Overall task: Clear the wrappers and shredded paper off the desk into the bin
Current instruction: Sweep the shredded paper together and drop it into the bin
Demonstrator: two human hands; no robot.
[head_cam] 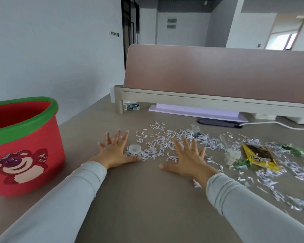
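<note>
White shredded paper [158, 142] is strewn across the desk [139, 199] from the middle to the right edge. A yellow and black wrapper [260, 156] lies among it at the right, with green wrappers [293, 149] and clear plastic wrappers [232, 156] beside it. A small clear plastic lid [134, 149] sits near my left thumb. My left hand [114, 151] lies flat, fingers spread, at the left edge of the shreds. My right hand [189, 158] lies flat with spread fingers on the shreds. A red bin [23, 155] with a green rim and a bear picture stands on the desk at the far left.
A pink partition panel [218, 74] on a pale frame closes off the back of the desk. Under it lie a white flat board [197, 112], a dark flat device [218, 122] with a white cable [277, 124], and a small box [132, 106].
</note>
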